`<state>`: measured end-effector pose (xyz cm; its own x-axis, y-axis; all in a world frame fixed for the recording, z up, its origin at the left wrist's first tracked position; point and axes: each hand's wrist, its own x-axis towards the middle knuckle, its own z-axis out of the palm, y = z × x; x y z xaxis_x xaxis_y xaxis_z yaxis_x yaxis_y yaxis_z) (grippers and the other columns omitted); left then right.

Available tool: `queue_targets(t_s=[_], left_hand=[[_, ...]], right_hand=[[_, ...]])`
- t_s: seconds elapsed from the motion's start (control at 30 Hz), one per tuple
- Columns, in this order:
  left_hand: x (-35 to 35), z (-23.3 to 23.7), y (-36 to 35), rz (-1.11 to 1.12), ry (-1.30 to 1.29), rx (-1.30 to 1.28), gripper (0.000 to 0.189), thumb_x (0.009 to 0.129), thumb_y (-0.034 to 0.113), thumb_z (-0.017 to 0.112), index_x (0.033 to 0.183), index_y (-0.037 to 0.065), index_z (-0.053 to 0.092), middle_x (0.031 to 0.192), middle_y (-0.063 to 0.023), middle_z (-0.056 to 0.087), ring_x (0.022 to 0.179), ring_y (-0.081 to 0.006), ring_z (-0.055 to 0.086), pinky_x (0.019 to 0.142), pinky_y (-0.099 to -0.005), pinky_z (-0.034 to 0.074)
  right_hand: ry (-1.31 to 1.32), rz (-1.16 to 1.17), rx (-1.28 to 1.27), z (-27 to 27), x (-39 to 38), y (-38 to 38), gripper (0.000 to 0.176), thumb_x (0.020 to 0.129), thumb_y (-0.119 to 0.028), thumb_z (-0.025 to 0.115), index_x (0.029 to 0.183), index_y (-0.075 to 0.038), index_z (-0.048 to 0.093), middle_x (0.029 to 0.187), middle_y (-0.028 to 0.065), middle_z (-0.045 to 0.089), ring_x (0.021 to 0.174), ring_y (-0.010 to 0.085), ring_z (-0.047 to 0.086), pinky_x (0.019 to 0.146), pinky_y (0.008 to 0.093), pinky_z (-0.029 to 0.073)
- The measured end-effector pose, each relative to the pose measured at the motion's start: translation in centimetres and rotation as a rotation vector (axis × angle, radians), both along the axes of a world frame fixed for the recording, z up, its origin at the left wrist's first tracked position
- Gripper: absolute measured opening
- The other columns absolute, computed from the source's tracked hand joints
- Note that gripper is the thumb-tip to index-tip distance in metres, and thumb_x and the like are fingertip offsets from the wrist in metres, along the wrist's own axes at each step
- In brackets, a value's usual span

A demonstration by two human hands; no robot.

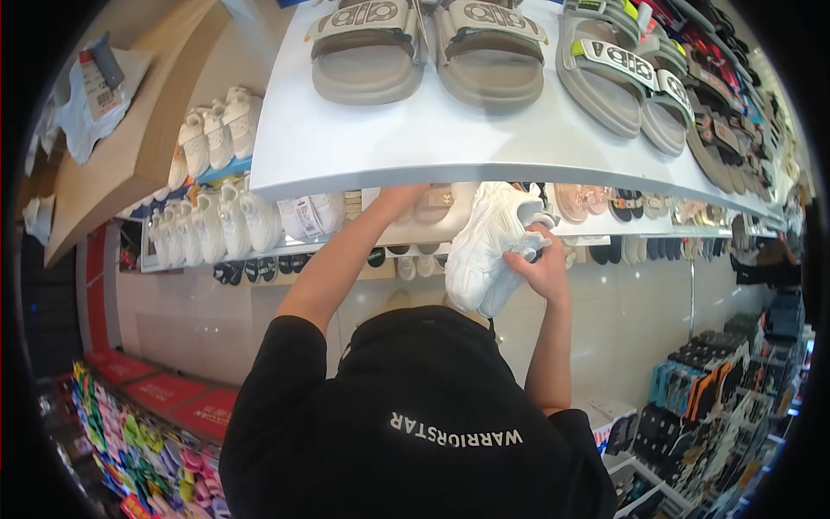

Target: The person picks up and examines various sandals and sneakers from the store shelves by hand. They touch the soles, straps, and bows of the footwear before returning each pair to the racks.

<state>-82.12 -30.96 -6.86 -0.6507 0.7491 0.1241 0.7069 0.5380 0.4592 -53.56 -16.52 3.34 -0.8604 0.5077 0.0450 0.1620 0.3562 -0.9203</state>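
Observation:
A pair of white chunky sneakers (481, 246) hangs in front of my chest, below the front edge of the upper shelf. My right hand (545, 266) grips them at the ankle openings, thumb on the near side and fingers curled over the collars. My left hand (403, 195) reaches in under the upper white shelf (346, 160), beside pale shoes on the lower shelf. That shelf's edge hides its fingers, so I cannot see whether it holds anything.
Beige strap sandals (367, 65) stand on the upper shelf. White sneakers (207, 227) line the lower shelf at left. A wooden shelf panel (143, 112) juts in at upper left. Colourful clogs (147, 450) and red boxes (164, 389) lie lower left; packed racks (692, 381) stand right.

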Motion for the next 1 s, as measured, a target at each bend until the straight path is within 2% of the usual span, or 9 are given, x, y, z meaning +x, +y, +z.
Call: queue_targets(t_s=[0.17, 0.27, 0.33, 0.47, 0.57, 0.67, 0.7, 0.93, 1.0], left_hand=[[1.7, 3.8, -3.8, 0.144, -0.065, 0.169, 0.046, 0.088, 0.037, 0.065, 0.12, 0.003, 0.063, 0.116, -0.0204, 0.067, 0.109, -0.0376, 0.062, 0.096, -0.0466, 0.047], [3.5, 5.1, -9.5, 0.241, 0.152, 0.066, 0.046, 0.085, 0.032, 0.067, 0.12, 0.003, 0.062, 0.106, -0.0202, 0.07, 0.101, -0.0394, 0.065, 0.094, -0.0476, 0.046], [6.0, 9.4, -13.1, 0.364, -0.211, -0.17, 0.047, 0.082, 0.027, 0.068, 0.12, 0.001, 0.06, 0.106, -0.0211, 0.068, 0.105, -0.0392, 0.062, 0.095, -0.0517, 0.039], [12.0, 9.8, -18.4, 0.554, -0.159, -0.064, 0.039, 0.079, 0.021, 0.068, 0.11, 0.0, 0.06, 0.092, -0.0191, 0.068, 0.095, -0.0395, 0.063, 0.091, -0.05, 0.038], [16.4, 9.5, -20.3, 0.699, -0.215, -0.02, 0.034, 0.077, 0.018, 0.069, 0.106, 0.001, 0.06, 0.087, -0.0178, 0.066, 0.092, -0.0391, 0.063, 0.092, -0.0502, 0.038], [20.0, 9.4, -21.8, 0.801, -0.292, 0.003, 0.034, 0.077, 0.018, 0.069, 0.106, 0.003, 0.061, 0.088, -0.0165, 0.067, 0.089, -0.0372, 0.064, 0.091, -0.049, 0.04], [21.2, 9.9, -22.1, 0.812, -0.286, -0.013, 0.034, 0.077, 0.018, 0.069, 0.106, 0.004, 0.061, 0.088, -0.0159, 0.067, 0.089, -0.0365, 0.065, 0.089, -0.0486, 0.041], [23.7, 9.4, -25.2, 0.879, -0.345, 0.082, 0.035, 0.074, 0.016, 0.069, 0.107, 0.005, 0.062, 0.088, -0.0148, 0.069, 0.09, -0.0354, 0.066, 0.085, -0.0476, 0.045], [23.1, 8.8, -26.1, 0.871, -0.338, 0.12, 0.034, 0.075, 0.017, 0.069, 0.106, 0.005, 0.062, 0.088, -0.0151, 0.069, 0.09, -0.0352, 0.066, 0.085, -0.0477, 0.045]], right_hand=[[-0.014, 0.197, -0.131, -0.7, -2.6, 3.3, 0.036, 0.069, -0.024, 0.083, 0.088, -0.002, 0.062, 0.08, 0.0029, 0.063, 0.075, 0.0123, 0.058, 0.067, 0.0302, 0.047], [-0.048, 0.326, -0.188, -0.5, -5.2, 4.0, 0.038, 0.069, -0.024, 0.083, 0.093, -0.001, 0.064, 0.083, 0.0054, 0.065, 0.079, 0.0148, 0.06, 0.071, 0.0319, 0.049], [-0.033, 0.393, 0.002, 0.8, -7.8, 3.7, 0.038, 0.068, -0.024, 0.084, 0.089, -0.003, 0.06, 0.08, 0.0028, 0.062, 0.073, 0.0115, 0.057, 0.067, 0.0277, 0.046], [-0.359, 0.521, 0.175, 4.5, -14.4, 0.7, 0.064, 0.07, -0.035, 0.08, 0.12, 0.003, 0.064, 0.111, 0.02, 0.069, 0.103, 0.0302, 0.067, 0.091, 0.0411, 0.051], [-0.386, 0.718, 0.291, -4.2, -22.0, 1.1, 0.073, 0.08, -0.052, 0.073, 0.135, -0.006, 0.058, 0.133, 0.0193, 0.06, 0.12, 0.0331, 0.057, 0.104, 0.0415, 0.046], [-0.254, 0.736, 0.624, -9.1, -27.2, 0.2, 0.076, 0.079, -0.054, 0.073, 0.138, -0.01, 0.056, 0.138, 0.0179, 0.057, 0.123, 0.0346, 0.055, 0.106, 0.0416, 0.045], [-0.357, 0.752, 0.657, -5.1, -26.6, -1.4, 0.085, 0.07, -0.057, 0.073, 0.128, 0.005, 0.061, 0.127, 0.0274, 0.063, 0.121, 0.0386, 0.059, 0.103, 0.041, 0.047], [-0.574, 0.761, 0.827, -3.5, -25.3, -4.8, 0.082, 0.069, -0.059, 0.073, 0.122, 0.002, 0.064, 0.119, 0.0234, 0.068, 0.11, 0.0369, 0.066, 0.097, 0.0455, 0.049], [-0.648, 0.631, 0.836, -3.7, -24.5, -5.0, 0.08, 0.07, -0.056, 0.075, 0.131, -0.005, 0.061, 0.136, 0.0252, 0.057, 0.13, 0.0413, 0.05, 0.108, 0.0524, 0.039]])
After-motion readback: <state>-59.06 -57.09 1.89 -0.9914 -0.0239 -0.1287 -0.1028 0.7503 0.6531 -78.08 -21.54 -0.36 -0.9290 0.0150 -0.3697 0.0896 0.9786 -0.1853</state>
